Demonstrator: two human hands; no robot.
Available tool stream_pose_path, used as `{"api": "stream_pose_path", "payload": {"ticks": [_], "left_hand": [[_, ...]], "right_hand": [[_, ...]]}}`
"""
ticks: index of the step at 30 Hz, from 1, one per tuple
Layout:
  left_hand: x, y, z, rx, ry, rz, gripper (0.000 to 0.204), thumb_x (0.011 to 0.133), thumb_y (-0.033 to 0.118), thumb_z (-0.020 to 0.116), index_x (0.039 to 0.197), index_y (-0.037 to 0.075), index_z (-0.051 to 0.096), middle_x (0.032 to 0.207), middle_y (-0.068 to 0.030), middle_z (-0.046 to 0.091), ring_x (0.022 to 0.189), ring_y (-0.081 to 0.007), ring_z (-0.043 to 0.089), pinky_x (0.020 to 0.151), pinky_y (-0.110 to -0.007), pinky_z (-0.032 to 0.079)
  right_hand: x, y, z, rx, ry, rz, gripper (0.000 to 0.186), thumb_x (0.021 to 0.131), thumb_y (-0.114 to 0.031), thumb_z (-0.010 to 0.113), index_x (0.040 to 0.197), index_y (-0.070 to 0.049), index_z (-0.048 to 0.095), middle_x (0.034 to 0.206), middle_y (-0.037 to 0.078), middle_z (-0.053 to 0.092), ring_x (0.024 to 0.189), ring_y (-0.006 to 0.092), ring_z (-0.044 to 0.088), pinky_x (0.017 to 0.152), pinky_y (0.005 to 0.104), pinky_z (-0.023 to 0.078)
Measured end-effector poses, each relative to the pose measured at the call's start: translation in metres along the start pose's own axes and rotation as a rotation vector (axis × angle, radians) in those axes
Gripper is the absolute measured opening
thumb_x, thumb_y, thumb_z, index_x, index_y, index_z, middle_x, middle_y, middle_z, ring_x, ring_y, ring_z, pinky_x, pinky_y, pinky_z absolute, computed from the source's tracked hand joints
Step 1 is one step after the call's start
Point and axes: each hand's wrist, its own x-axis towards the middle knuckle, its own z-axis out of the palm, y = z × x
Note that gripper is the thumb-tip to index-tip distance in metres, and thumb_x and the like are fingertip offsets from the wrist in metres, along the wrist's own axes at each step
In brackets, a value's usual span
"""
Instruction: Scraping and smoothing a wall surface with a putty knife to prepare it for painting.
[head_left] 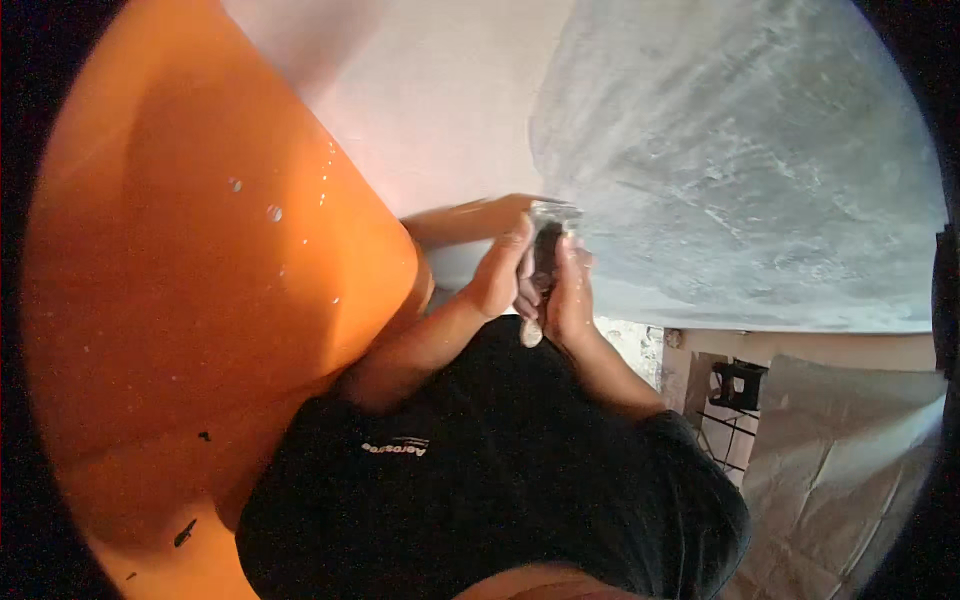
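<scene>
Both hands meet in front of my chest around a plaster-smeared flat tool (546, 250) with a dark face and a pale, wet-looking top edge. A pale rounded end (531, 333), which looks like the tip of a handle, sticks out below the fingers. My left hand (502, 268) is closed on the tool's left side, its thumb up near the top edge. Along the other side, my right hand (571, 295) presses with its fingers pointing up. Whether this is one tool or two held together, I cannot tell. The hands are slightly blurred.
An orange wall (230, 250) with pale splatters stands close on my left. Ahead, a whitish surface (440, 110) carries a broad patch of grey wet plaster (720, 160). At the lower right hang a brownish sheet (840, 470) and a black crate-like object (738, 384).
</scene>
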Motion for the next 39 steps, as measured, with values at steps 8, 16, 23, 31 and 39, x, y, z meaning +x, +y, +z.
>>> {"api": "stream_pose_path", "payload": {"ticks": [8,16,23,31,39], "left_hand": [[0.001,0.013,0.007,0.076,-0.103,0.283,0.046,0.102,0.039,0.038,0.106,-0.001,0.059,0.103,-0.0141,0.068,0.087,-0.0127,0.060,0.079,-0.029,0.049],[-0.001,0.026,0.008,0.076,-0.135,-0.015,0.057,0.102,0.046,0.028,0.118,-0.004,0.052,0.111,-0.0229,0.064,0.095,-0.0239,0.065,0.086,-0.036,0.051],[-0.002,0.002,0.000,0.251,0.044,0.526,0.041,0.103,0.035,0.035,0.094,0.003,0.058,0.081,-0.0048,0.061,0.074,-0.0100,0.055,0.066,-0.027,0.045],[-0.003,0.023,0.004,0.115,-0.190,0.393,0.043,0.100,0.038,0.041,0.114,0.000,0.054,0.103,-0.0111,0.065,0.090,-0.0161,0.060,0.080,-0.030,0.048],[0.006,-0.029,-0.025,0.136,-0.208,0.249,0.053,0.101,0.045,0.035,0.121,-0.001,0.055,0.110,-0.0100,0.066,0.089,-0.0121,0.062,0.076,-0.024,0.049]], "right_hand": [[0.005,0.000,0.009,-0.223,0.129,-0.099,0.033,0.099,-0.042,0.047,0.095,-0.009,0.051,0.066,-0.001,0.050,0.044,0.0064,0.043,0.035,0.0224,0.030],[0.005,0.002,-0.004,-0.077,0.001,0.024,0.038,0.100,-0.047,0.041,0.094,-0.010,0.046,0.064,0.003,0.048,0.041,0.0108,0.043,0.034,0.0246,0.028],[0.015,0.025,-0.008,-0.331,0.049,-0.202,0.040,0.100,-0.043,0.043,0.085,-0.008,0.053,0.067,0.000,0.051,0.049,0.0067,0.040,0.042,0.0242,0.030],[0.008,0.007,0.000,-0.378,0.085,-0.286,0.026,0.101,-0.029,0.047,0.087,-0.009,0.055,0.071,-0.004,0.052,0.061,0.0042,0.045,0.051,0.0229,0.034],[0.017,0.048,-0.044,-0.108,-0.072,-0.133,0.034,0.103,-0.035,0.039,0.092,-0.007,0.056,0.069,-0.002,0.053,0.057,0.0060,0.046,0.048,0.0240,0.036]]}}
